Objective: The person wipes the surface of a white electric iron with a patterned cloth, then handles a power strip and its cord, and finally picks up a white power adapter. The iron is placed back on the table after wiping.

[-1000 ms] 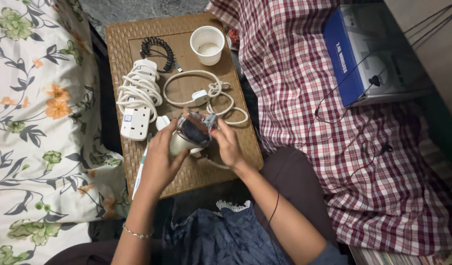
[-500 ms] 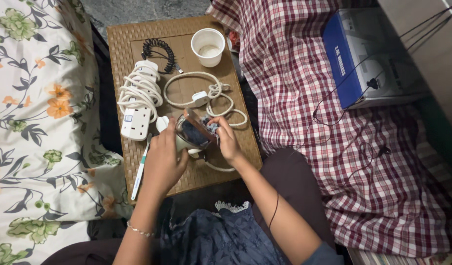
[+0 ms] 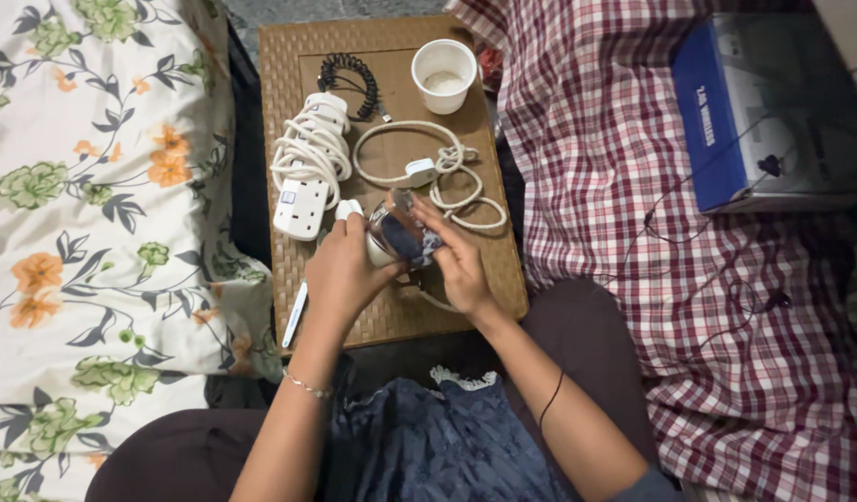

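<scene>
Both hands hold one small object over the brown woven table (image 3: 484, 297). The object (image 3: 399, 235) is a rounded cream body with a dark, shiny face; what it is exactly I cannot tell. My left hand (image 3: 340, 274) cups it from the left, with a thin bracelet on that wrist. My right hand (image 3: 458, 260) grips its right side, fingers laid across the dark face. A thin cord runs from under the object along the table.
On the table lie a white power strip (image 3: 303, 172) wrapped in its cable, a looped white cable with an adapter (image 3: 419, 172), a black coiled cord (image 3: 349, 74), a white cup (image 3: 443, 74) and a white pen (image 3: 295, 314). Floral bedding (image 3: 103, 214) lies left, checked cloth (image 3: 614, 186) and a blue-grey box (image 3: 763, 112) right.
The view has shifted, so everything sits further right and higher in frame. My hands have turned the held object a little; my right fingers now lie flatter over its dark face.
</scene>
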